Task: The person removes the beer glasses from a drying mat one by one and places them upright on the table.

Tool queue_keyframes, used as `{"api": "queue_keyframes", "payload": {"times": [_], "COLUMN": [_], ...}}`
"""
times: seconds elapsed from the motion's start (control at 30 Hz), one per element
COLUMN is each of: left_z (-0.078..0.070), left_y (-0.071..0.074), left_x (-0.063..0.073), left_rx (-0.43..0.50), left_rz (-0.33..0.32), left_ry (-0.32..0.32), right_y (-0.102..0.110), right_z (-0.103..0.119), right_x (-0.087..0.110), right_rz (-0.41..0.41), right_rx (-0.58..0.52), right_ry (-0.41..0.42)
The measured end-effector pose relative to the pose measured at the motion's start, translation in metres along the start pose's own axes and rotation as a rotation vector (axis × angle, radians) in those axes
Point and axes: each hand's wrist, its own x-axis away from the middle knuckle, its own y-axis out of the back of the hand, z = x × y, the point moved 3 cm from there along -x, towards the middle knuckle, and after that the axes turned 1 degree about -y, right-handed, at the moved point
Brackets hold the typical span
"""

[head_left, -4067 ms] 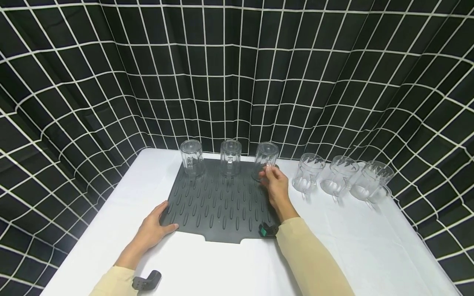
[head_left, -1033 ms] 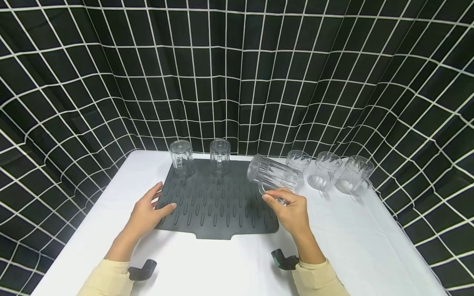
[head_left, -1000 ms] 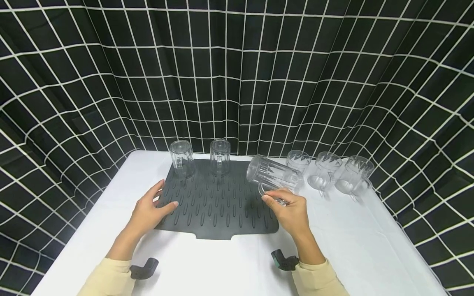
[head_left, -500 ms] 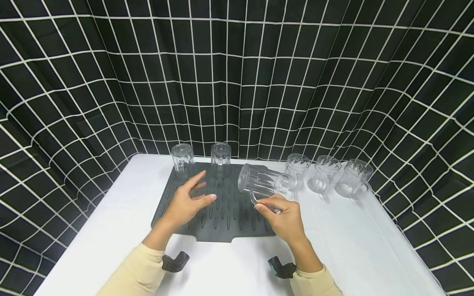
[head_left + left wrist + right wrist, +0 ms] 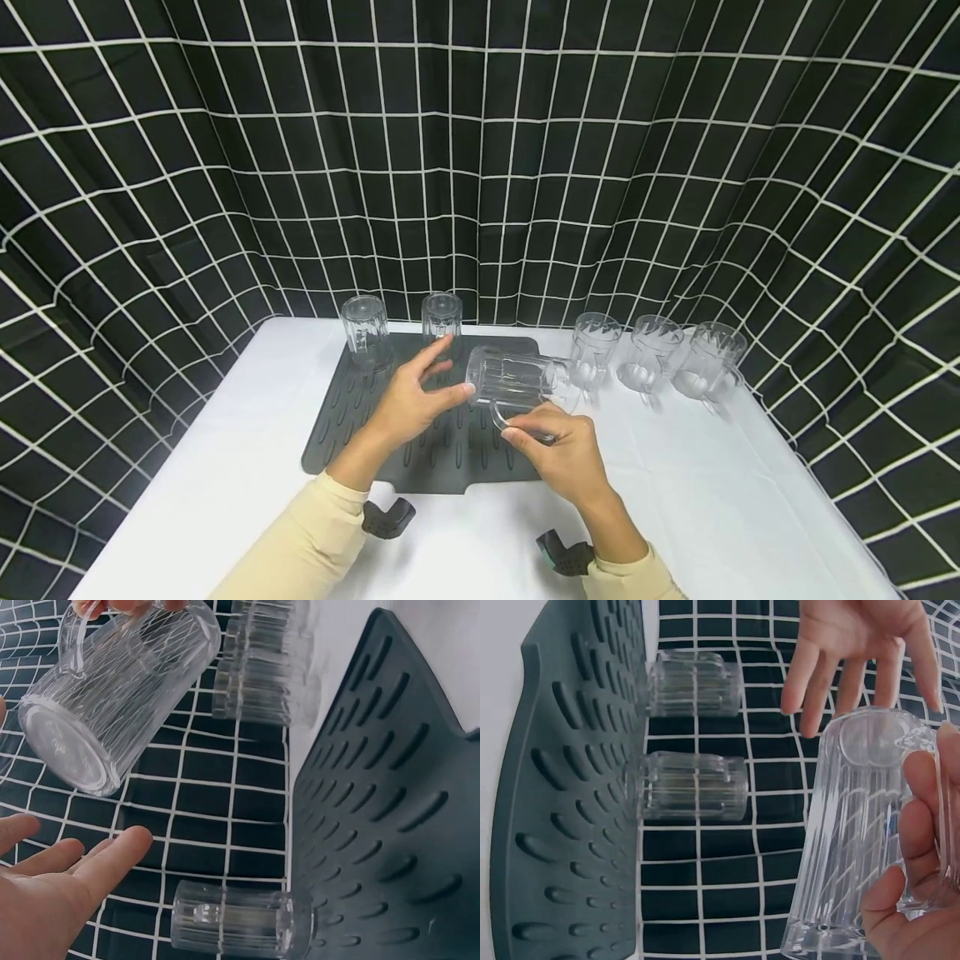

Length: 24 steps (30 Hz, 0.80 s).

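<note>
My right hand grips the handle of a clear glass mug and holds it on its side above the dark grey ribbed mat. The mug's base points left and its mouth right. Close to the base is my left hand, its fingers spread and nearly straight. In the left wrist view a gap shows between these fingers and the mug. Two more glass mugs stand upside down at the mat's back edge, one at the left and one nearer the middle.
To the right of the mat, three glass mugs stand mouth up in a row on the white table: a near-left one, a middle one and a right one. A black curtain with a white grid surrounds the table's back and sides.
The right hand has lifted the third upside-down mug off the mat, tipped it sideways and moved it slightly left. My left hand has come from the mat's left edge toward its base.
</note>
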Motion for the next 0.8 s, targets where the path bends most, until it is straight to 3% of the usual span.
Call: {"api": "queue_keyframes", "payload": {"times": [0.1, 0.23, 0.33, 0.53, 0.8], "left_z": [-0.016, -0.019, -0.003, 0.002, 0.007], "left_y": [-0.003, -0.007, -0.008, -0.007, -0.001], "left_x": [0.001, -0.001, -0.005, -0.002, 0.002], "left_rx": [0.005, 0.001, -0.011, -0.067, -0.058], "left_rz": [0.014, 0.030, 0.028, 0.021, 0.010], "left_ry": [0.021, 0.039, 0.036, 0.039, 0.047], "right_y": [-0.002, -0.004, -0.006, -0.010, -0.018], "right_z": [0.001, 0.003, 0.005, 0.001, -0.032], "right_x": [0.000, 0.000, -0.001, 0.001, 0.014], "right_rz": [0.018, 0.032, 0.048, 0.070, 0.103], "right_rx": [0.007, -0.006, -0.018, -0.026, -0.025], "right_ry": [0.020, 0.041, 0.061, 0.087, 0.050]}}
